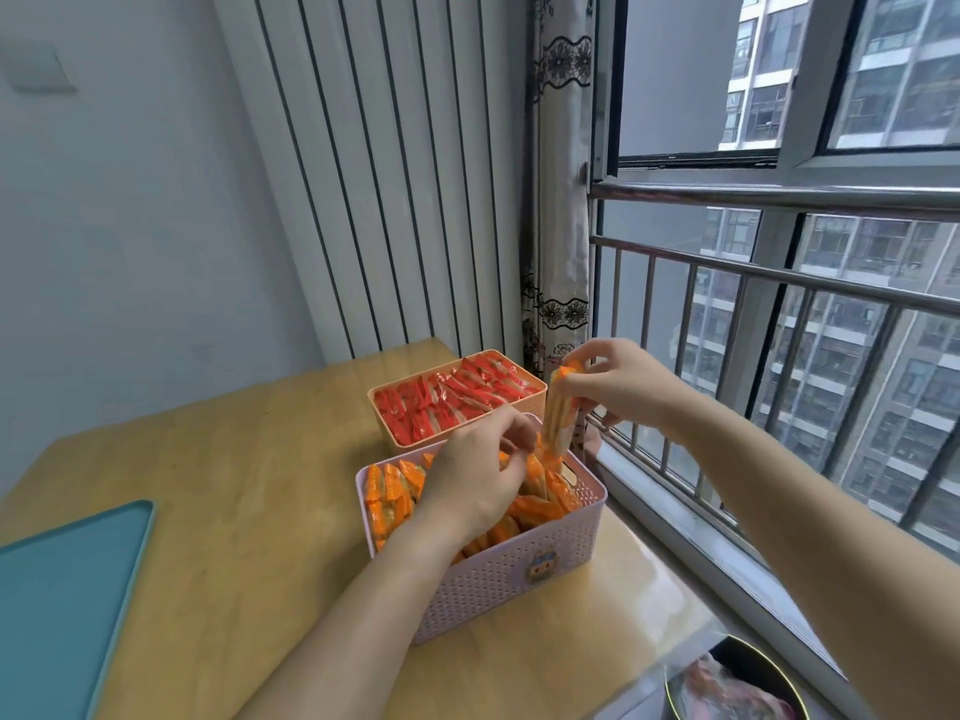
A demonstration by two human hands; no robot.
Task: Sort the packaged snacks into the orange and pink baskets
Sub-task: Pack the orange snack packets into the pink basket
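- Pink basket is set on the wooden table, near edge, R side by the window; it is packed w/ orange pkts, most stood on end.
- Orange basket is placed just behind it, touching or nearly so; it is filled w/ red pkts laid in slanted rows.
- L hand is lowered into the pink basket, palm down, fingers curled among the orange pkts at the far side. Whether a pkt is actually pinched can't be told; fingertips are hidden in the wrappers.
- R hand is held above the pink basket's far R corner. A small bundle of orange pkts is gripped at its top end betw. thumb and fingers and hangs upright, its lower end reaching down to the pkts in the basket.
- Teal tray is seen at the table's L edge, well apart from both baskets.
- Round dark-rimmed container is partly cut off at bottom R; contents are blurred.
- Patterned curtain and metal window railing are seen behind and to the R.
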